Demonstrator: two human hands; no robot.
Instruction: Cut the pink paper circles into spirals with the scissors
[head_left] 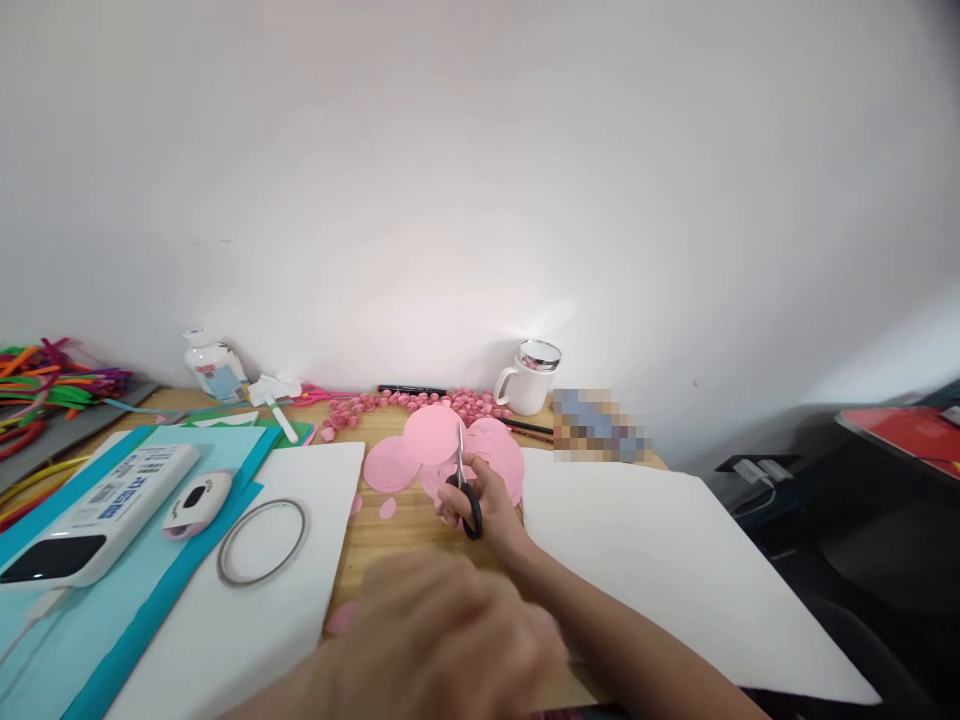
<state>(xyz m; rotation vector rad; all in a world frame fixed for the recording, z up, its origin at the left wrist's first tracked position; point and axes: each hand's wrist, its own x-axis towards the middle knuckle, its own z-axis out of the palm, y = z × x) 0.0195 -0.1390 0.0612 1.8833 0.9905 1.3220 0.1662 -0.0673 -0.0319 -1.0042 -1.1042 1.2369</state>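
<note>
My right hand [480, 495] is closed on a pair of black-handled scissors [471, 505], with the blades pointing away toward the wall. Round pink paper discs [391, 464] lie under and around this hand. One disc [431, 434] is right beside the blades; whether they touch it I cannot tell. Low in the foreground, nearer the camera, is my left hand [450, 635], smeared by motion. Its back faces me and its fingers are not clear, so anything in it is hidden. Small pink paper scraps [387, 508] lie on the wooden table [371, 555].
Rolled pink paper pieces [450, 402] are heaped along the wall, by a white mug [529, 380]. White sheets [637, 560] flank the discs. On the left are a ring [262, 542], a power bank [105, 510], a white-and-pink device [196, 504], a bottle [215, 368] and pipe cleaners [52, 385].
</note>
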